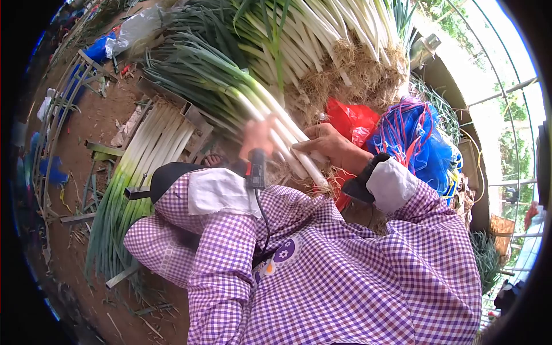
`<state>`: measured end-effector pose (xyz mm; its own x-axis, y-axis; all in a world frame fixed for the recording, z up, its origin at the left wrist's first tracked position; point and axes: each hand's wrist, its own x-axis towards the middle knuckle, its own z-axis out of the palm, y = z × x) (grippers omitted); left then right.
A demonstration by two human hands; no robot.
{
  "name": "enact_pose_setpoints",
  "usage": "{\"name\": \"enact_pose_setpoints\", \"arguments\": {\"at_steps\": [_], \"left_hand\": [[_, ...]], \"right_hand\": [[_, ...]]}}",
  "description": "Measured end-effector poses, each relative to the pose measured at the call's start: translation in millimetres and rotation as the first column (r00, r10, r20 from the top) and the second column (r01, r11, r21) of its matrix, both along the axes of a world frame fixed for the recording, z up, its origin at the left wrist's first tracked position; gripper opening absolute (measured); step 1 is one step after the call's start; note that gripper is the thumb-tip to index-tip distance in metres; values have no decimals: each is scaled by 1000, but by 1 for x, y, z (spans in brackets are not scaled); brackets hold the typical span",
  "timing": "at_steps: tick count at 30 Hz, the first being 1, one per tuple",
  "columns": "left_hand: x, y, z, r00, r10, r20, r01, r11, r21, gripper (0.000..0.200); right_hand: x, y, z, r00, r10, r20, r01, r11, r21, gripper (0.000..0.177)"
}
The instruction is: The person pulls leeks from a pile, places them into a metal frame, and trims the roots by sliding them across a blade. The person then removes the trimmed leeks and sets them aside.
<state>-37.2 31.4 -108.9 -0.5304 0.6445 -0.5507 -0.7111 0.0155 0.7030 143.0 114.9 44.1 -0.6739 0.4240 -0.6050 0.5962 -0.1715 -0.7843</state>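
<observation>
Head view, clock face on frame centre. Held leeks (284,129) are just off centre on the 12 o'clock side, lying slantwise: green leaves toward 10, white root ends toward 4, near the lap. Right hand (330,144) has its fingers closed round the white shafts near the root ends. Left hand (257,135) is motion-blurred, over the shafts further toward the leaves; can't tell if it grips. Hands are apart, a short stretch of white shaft between them. Black device with red patch (256,169) at left wrist, cable running down over the checked clothing (356,276).

Around: big leek pile (345,34) at 1 o'clock, tangled roots (368,69) facing the right hand. Red plastic bag (351,123) at 2, just beyond the right hand. Blue netting (440,152) between 2 and 3, beside the bag. Second leek bundle (138,155) at 9, lying across metal rails (123,275). Clear plastic sheet (135,31) between 10 and 11. Soil floor (103,123) littered with leaf scraps.
</observation>
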Motion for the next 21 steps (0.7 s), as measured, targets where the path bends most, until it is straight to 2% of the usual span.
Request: {"name": "enact_pose_setpoints", "arguments": {"at_steps": [1, 4, 5, 6, 7, 8, 9, 10, 13, 17, 20, 21], "left_hand": [[-1, -2, 4, 999, -35, 0, 35, 999, 9, 66], [0, -7, -1, 978, -142, -150, 150, 988, 42, 59], [0, -9, -10, 945, -188, -268, 206, 978, 38, 56], [2, -10, -6, 949, -193, -248, 208, 978, 34, 53], [4, -11, -1, 953, -197, -228, 210, 977, 31, 50], [12, -14, 37, 985, -157, -67, 159, 987, 26, 47], [13, -16, 46, 989, -148, -2, 148, 989, 22, 44], [14, -16, 51, 989, -137, 63, 136, 991, 16, 42], [8, -17, 47, 988, -151, 25, 150, 988, 24, 37], [12, -16, 44, 998, -61, 24, 60, 997, 40, 41], [12, -9, 27, 997, 10, 75, -11, 1000, 3, 41], [13, -6, 25, 993, 34, 114, -33, 999, -8, 36]], "right_hand": [[-1, 0, 1, 1000, -3, 24, 3, 1000, 14, 28], [-4, 12, -25, 999, 25, -29, -23, 997, 77, 27], [-3, 17, -28, 975, 203, -94, -167, 940, 298, 29], [-3, 21, -27, 915, 386, -116, -278, 814, 510, 31], [-6, 20, -23, 917, 382, -114, -275, 813, 513, 32], [-8, 18, -18, 919, 379, -112, -272, 813, 515, 34], [-19, 10, -3, 979, 188, -84, -153, 938, 312, 33], [-27, 4, 9, 1000, 0, -12, 2, 995, 104, 33], [-37, -7, 20, 1000, -15, -3, 16, 991, 134, 35], [-36, 2, 19, 995, 97, -7, -92, 969, 230, 34], [-22, 0, 28, 993, 109, 51, -118, 959, 256, 34], [-19, -2, 33, 991, 107, 80, -124, 961, 249, 34]]}}
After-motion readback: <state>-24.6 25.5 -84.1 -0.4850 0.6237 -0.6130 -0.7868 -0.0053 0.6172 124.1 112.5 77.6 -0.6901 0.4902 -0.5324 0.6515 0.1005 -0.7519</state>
